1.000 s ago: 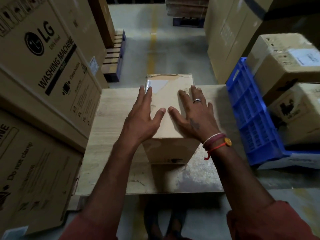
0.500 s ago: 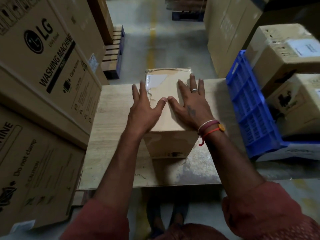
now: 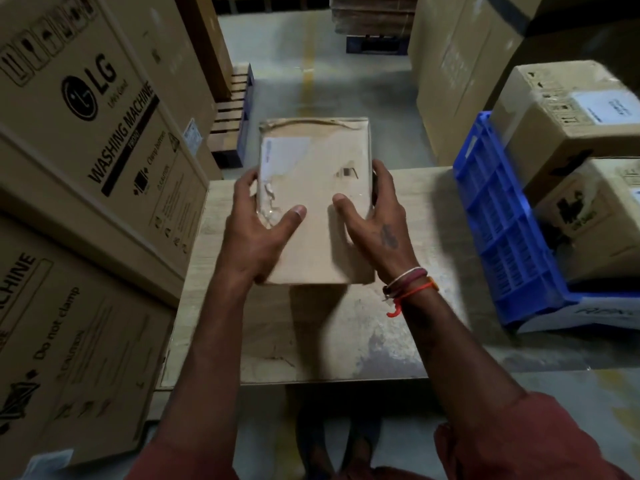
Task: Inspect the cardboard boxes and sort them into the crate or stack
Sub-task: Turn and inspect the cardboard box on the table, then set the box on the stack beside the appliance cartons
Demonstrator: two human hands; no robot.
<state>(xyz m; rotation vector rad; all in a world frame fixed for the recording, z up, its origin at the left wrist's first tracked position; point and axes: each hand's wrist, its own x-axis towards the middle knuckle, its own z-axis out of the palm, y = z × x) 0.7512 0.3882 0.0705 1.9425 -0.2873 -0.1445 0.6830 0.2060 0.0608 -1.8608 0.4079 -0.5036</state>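
Since a moment before, both palms had left the top: left hand (image 3: 258,233) and right hand (image 3: 375,223) clasped the box's (image 3: 318,199) sides above the table (image 3: 346,341), left of the crate (image 3: 502,220). It looked light but torn; side grips suited it.

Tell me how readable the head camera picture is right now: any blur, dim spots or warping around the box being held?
Head view: dim overall, wide-angle bending at the edges; the cardboard box is slightly motion-smeared, its torn white label unreadable; left hand and right hand gripping its sides are fairly sharp; blue crate clear; deep shadow below the table.
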